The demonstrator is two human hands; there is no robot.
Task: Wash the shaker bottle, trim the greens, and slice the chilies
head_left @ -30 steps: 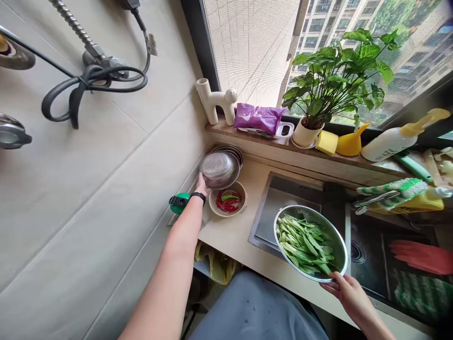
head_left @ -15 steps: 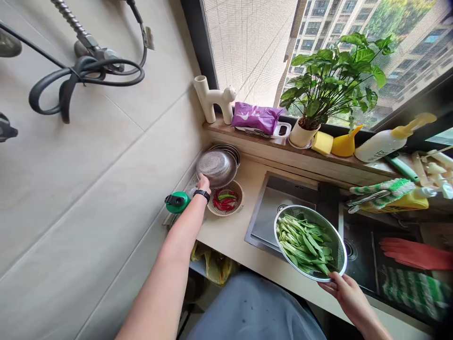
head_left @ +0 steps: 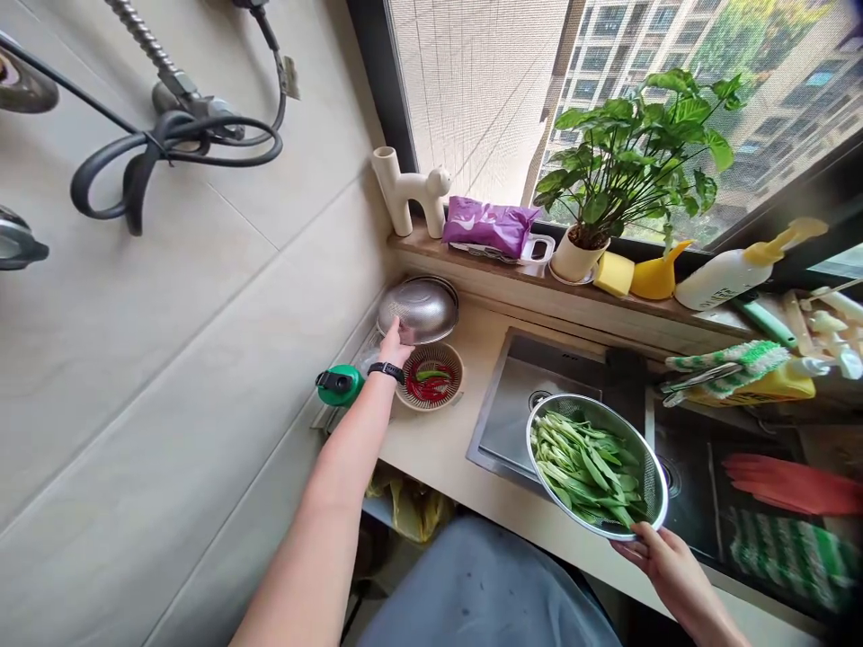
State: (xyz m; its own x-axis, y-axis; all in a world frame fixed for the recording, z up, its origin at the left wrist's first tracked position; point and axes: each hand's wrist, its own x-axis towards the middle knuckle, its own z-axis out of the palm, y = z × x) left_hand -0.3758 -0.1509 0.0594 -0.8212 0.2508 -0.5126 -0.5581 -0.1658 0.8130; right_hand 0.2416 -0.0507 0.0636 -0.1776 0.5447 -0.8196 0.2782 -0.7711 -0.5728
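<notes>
My left hand (head_left: pixel 395 348) touches the near side of an upside-down metal colander (head_left: pixel 422 307). Its visible fingers are stretched out against the perforated metal; the others are hidden. Under that colander sit stacked metal rims at the back left of the counter. Just in front stands a beige basket (head_left: pixel 400 393) of red chili peppers (head_left: pixel 430 388) with a green one among them. My right hand (head_left: pixel 664 559) grips the near rim of another metal colander (head_left: pixel 657 467), held tilted over the sink's front edge. Leafy green vegetables (head_left: pixel 585 467) fill this colander.
A stainless sink (head_left: pixel 499 413) is set in the counter (head_left: pixel 422 440). A green-lidded bottle (head_left: pixel 339 385) stands left by the wall. Red rubber gloves (head_left: pixel 782 481) lie at the right. Along the windowsill are a potted plant (head_left: pixel 574 261), a purple pack (head_left: pixel 489 225) and a spray bottle (head_left: pixel 721 279).
The upside-down colander has shifted back and settled flatter on the stack, my left hand moving slightly right with it. The colander of greens has moved slightly right and toward me.
</notes>
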